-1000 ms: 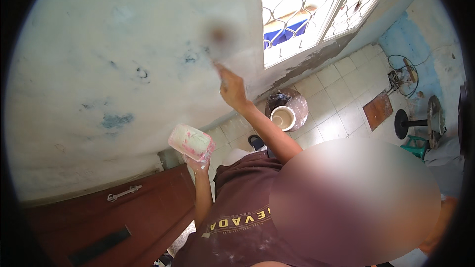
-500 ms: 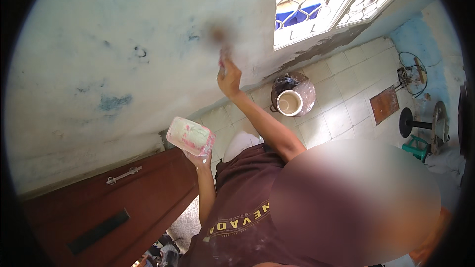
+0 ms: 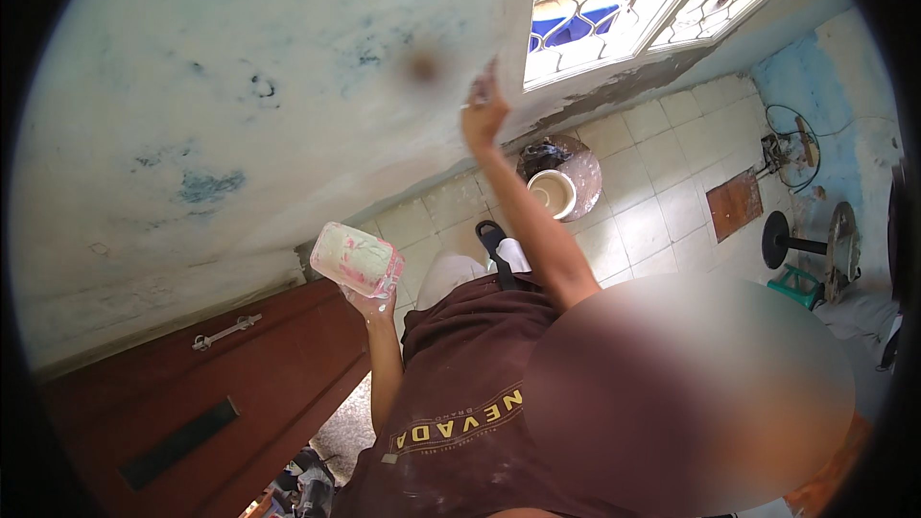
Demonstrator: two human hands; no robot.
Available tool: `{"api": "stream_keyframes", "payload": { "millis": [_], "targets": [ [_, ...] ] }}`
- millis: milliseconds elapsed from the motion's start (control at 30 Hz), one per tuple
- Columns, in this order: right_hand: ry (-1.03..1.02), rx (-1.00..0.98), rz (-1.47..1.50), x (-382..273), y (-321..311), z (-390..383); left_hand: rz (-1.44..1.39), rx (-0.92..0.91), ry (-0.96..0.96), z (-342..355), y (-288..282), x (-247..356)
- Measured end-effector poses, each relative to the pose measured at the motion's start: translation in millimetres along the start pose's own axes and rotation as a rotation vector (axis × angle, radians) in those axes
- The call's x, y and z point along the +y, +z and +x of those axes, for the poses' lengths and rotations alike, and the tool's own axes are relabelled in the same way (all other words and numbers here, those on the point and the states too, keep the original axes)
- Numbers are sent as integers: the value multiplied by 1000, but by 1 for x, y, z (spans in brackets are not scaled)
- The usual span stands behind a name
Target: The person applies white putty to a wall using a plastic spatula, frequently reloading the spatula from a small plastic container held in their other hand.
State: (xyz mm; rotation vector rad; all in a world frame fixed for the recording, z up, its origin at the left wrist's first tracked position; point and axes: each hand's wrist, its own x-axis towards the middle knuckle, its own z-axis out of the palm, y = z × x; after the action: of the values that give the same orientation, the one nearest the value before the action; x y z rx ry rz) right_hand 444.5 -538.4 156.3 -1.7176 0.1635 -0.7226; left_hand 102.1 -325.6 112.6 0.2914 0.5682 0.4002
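Note:
My left hand (image 3: 369, 303) grips a rectangular plastic tub (image 3: 357, 259) from beneath. Whitish paste and pink smears cover the tub, and white spatters mark my fingers and wrist. My right arm stretches out to the patchy pale wall (image 3: 317, 67), where my right hand (image 3: 486, 115) is closed beside the window frame. A thin, pale thing seems to stick out past its fingers, too faint to name. Blue and dark patches show on the wall to the left of this hand.
A barred window (image 3: 585, 10) sits at the upper right. Below it, a cream bucket (image 3: 552, 194) stands on a round, spattered stool or board (image 3: 583, 168). At lower left is a reddish-brown door (image 3: 288, 374). A green stool (image 3: 794, 285) and cables (image 3: 806, 144) lie to the right.
My right hand has moved right along the wall, closer to the window frame. My left hand still holds the tub, and the whole view has shifted slightly.

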Motion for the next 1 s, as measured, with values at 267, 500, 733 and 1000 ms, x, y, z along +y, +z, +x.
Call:
{"api": "stream_keyframes", "payload": {
  "millis": [267, 500, 733, 1000],
  "targets": [
    [-517, -809, 251, -11, -12, -90, -67, -148, -41, 9, 8, -1],
    [-37, 11, -45, 9, -73, 39, -141, -181, -60, 10, 7, 1],
    [-249, -80, 167, -126, 48, -68, -218, -171, -16, 6, 7, 2],
    [-292, -756, 323, -71, 13, -104, -381, -155, 6, -4, -9, 26]
  ]
}}
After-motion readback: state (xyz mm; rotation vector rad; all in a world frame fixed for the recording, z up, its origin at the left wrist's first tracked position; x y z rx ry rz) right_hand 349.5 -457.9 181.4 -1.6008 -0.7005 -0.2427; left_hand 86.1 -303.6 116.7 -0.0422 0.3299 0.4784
